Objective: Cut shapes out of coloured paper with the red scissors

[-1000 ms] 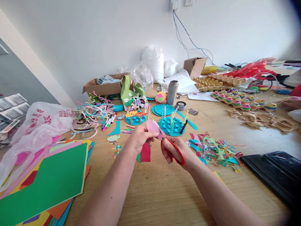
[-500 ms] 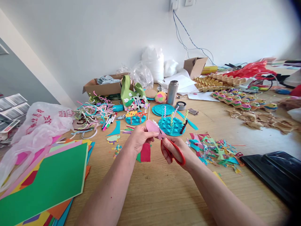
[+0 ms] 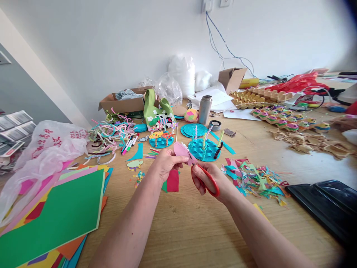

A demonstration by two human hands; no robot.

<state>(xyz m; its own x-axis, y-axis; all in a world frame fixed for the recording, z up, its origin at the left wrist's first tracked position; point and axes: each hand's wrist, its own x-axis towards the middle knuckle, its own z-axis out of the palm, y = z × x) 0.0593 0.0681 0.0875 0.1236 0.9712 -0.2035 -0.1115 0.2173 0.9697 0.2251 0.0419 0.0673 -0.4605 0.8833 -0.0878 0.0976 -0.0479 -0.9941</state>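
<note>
Between finger and thumb, my left hand [image 3: 169,163] pinches a piece of pink paper [image 3: 182,152] above the middle of the table. My right hand [image 3: 208,180] is closed on red-handled scissors [image 3: 213,183], whose blades meet the lower right end of the pink paper. Just below the hands lies a red paper piece [image 3: 173,181] with green paper at its edge. Behind the hands stands a blue egg-tray disc [image 3: 198,150] with upright fuzzy stems. A smaller blue disc [image 3: 161,143] holding colourful paper fish is to its left.
Coloured sheets [image 3: 69,204] are stacked at left, near a plastic bag [image 3: 50,149]. Paper scraps [image 3: 259,178] and a black tray [image 3: 320,208] lie at right. Farther back are pipe cleaners [image 3: 111,134], a green bag [image 3: 153,111], a metal bottle [image 3: 205,110] and painted egg cartons [image 3: 290,119].
Both hands keep nearly the same place and hold the same things. The scissors and the lower end of the pink paper have shifted very slightly.
</note>
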